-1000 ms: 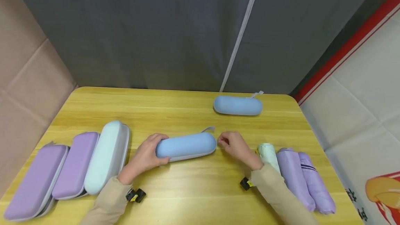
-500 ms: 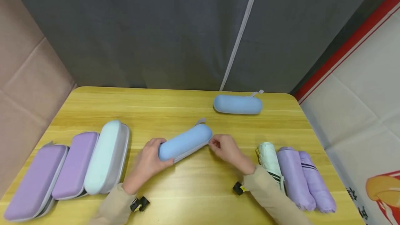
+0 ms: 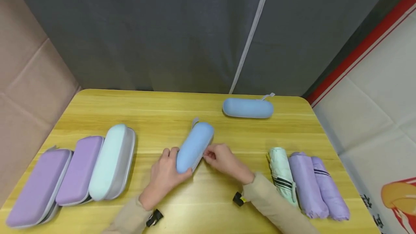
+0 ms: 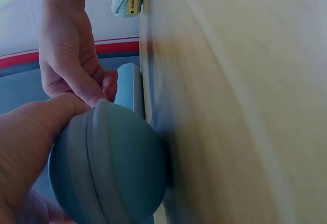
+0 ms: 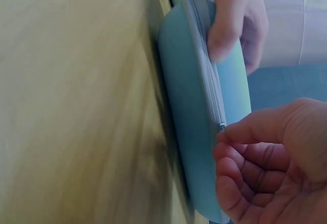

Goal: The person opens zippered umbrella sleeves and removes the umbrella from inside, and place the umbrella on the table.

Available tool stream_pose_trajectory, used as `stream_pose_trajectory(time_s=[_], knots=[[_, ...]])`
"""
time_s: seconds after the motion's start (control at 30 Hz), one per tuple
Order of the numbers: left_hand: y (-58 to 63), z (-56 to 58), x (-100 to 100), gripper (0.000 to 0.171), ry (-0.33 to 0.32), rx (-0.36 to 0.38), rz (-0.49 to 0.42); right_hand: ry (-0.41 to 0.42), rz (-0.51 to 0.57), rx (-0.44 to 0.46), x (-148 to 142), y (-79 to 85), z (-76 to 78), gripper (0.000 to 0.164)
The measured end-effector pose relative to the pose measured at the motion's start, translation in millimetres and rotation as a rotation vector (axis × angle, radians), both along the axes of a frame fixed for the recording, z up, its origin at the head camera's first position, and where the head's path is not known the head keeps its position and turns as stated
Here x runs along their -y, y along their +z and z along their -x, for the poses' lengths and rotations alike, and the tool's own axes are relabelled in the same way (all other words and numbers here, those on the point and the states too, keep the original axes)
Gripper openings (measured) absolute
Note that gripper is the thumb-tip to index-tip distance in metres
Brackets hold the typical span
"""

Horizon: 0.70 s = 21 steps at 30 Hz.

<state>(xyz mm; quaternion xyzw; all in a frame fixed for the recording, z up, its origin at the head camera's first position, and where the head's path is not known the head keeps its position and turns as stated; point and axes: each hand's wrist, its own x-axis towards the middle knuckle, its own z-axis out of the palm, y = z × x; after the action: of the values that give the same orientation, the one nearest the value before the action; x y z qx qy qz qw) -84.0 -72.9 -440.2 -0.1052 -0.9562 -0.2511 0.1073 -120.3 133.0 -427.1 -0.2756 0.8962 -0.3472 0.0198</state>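
Observation:
A blue zippered hard case (image 3: 194,146) stands tilted on the table in front of me, its grey fabric loop at the far end. My left hand (image 3: 167,170) grips its near end, thumb on the right side and fingers over the left. On the case's right side, my right hand (image 3: 224,160) pinches the small zipper pull (image 5: 223,127) between thumb and forefinger, the other fingers curled. The grey zipper band (image 5: 207,73) runs along the side from the left thumb to the pull. Whether the case holds anything is hidden.
Another blue case (image 3: 248,108) lies near the back edge of the wooden table (image 3: 146,111). At left stand two purple cases (image 3: 40,187) and a mint case (image 3: 108,161). A mint folded umbrella (image 3: 282,172) and two purple ones (image 3: 307,185) lie at right.
The blue case has turned counter-clockwise, its far end swinging left and away. My right hand has moved left and nearer along its side, while the left hand has shifted slightly right and nearer.

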Motion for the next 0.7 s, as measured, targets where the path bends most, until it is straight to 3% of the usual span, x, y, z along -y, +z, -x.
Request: stream_pose_trajectory(time_s=[0.2,0.27,0.33,0.4,0.47,0.63,0.7], knots=[[7.8,-5.2,-9,0.077,-0.021,0.025,0.054,-0.004,0.026,0.007,1,-4.1,-2.1,0.006],[16.2,-3.2,-9,0.070,-0.058,0.083,0.081,-0.018,0.028,-0.003,-1,-4.7,-1.1,0.006],[27.9,6.4,-5,0.055,-0.113,0.163,0.112,-0.024,0.030,-0.010,-2,-4.5,0.3,0.006],[40.2,25.2,1,0.039,-0.193,0.206,0.154,-0.025,0.027,-0.021,-3,-3.5,1.8,0.005],[49.6,51.4,6,0.028,-0.322,0.178,0.195,-0.021,0.021,-0.030,-4,-3.3,3.2,0.005],[51.3,121.0,8,0.053,-0.754,-0.103,0.367,-0.005,0.005,-0.034,-5,-4.3,4.9,0.005],[48.6,140.0,7,0.059,-0.889,-0.145,0.433,0.005,0.004,-0.033,-4,-5.8,5.4,0.005]])
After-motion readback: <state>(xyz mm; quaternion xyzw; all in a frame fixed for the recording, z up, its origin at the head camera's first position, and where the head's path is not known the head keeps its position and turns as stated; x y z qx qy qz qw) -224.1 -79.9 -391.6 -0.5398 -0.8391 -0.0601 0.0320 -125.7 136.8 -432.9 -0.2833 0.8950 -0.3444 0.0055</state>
